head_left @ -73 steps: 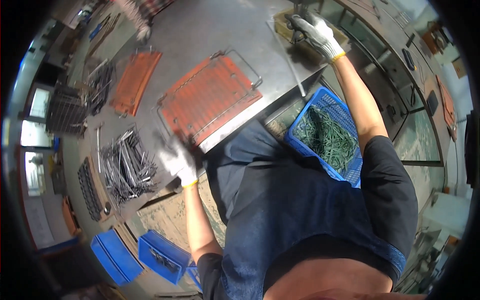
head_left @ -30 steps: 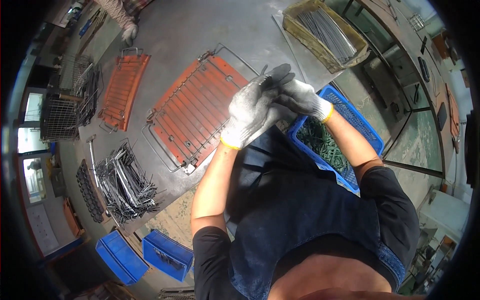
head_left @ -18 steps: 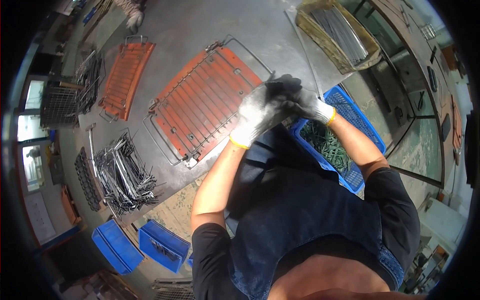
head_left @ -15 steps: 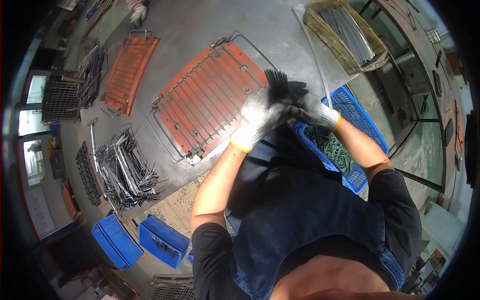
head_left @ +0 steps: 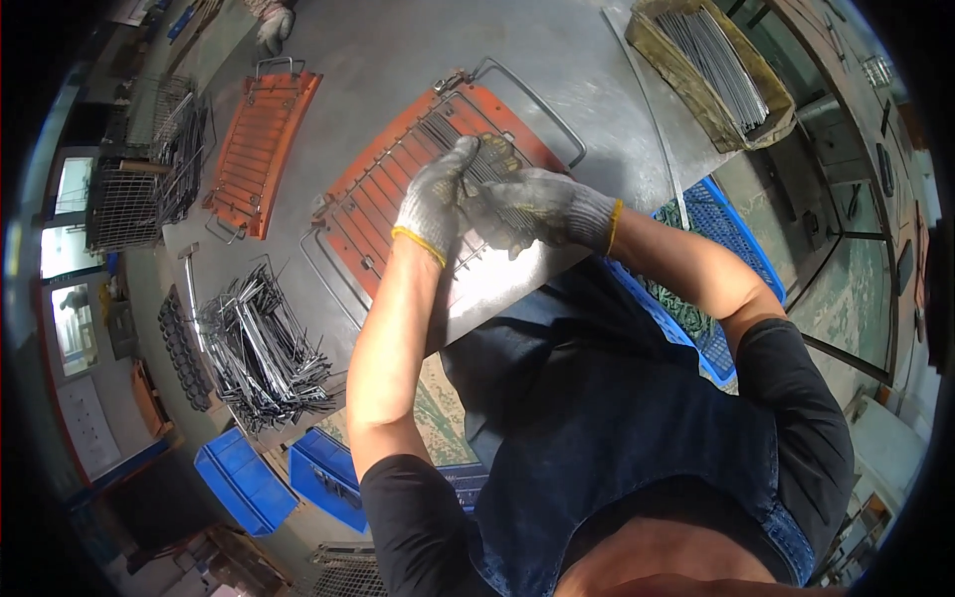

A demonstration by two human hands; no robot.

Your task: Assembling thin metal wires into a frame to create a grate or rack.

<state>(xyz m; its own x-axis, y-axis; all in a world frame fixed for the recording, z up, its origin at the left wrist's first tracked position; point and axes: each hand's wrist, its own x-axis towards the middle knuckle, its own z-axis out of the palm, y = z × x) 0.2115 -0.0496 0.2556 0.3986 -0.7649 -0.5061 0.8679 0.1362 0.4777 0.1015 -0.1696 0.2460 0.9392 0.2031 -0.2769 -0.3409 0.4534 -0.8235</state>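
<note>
In front of me an orange-red slatted plate (head_left: 345,212) with wire loop handles at its ends lies on the metal table. Thin metal rods lie across it. Above its near right part, my left hand (head_left: 435,197) and my right hand (head_left: 549,206), both in grey-white knit gloves with yellow cuffs, close together around a bundle of thin metal rods (head_left: 434,129). The rod ends stick out beyond the fingers toward the far left. The gloves hide the rest of the bundle and much of the plate's near right side.
A second orange-red plate (head_left: 261,149) lies at left, near another person's gloved hand (head_left: 275,32). Bent metal wires (head_left: 264,348) are piled at the near left, beside a hammer (head_left: 191,289). A rod-filled bin (head_left: 662,45) stands far right. Blue crates (head_left: 234,483) (head_left: 741,239) sit below the table.
Both hands have moved left with the rod bundle, from beside the plate's right corner to over the plate. The bundle has tilted to point toward the far left.
</note>
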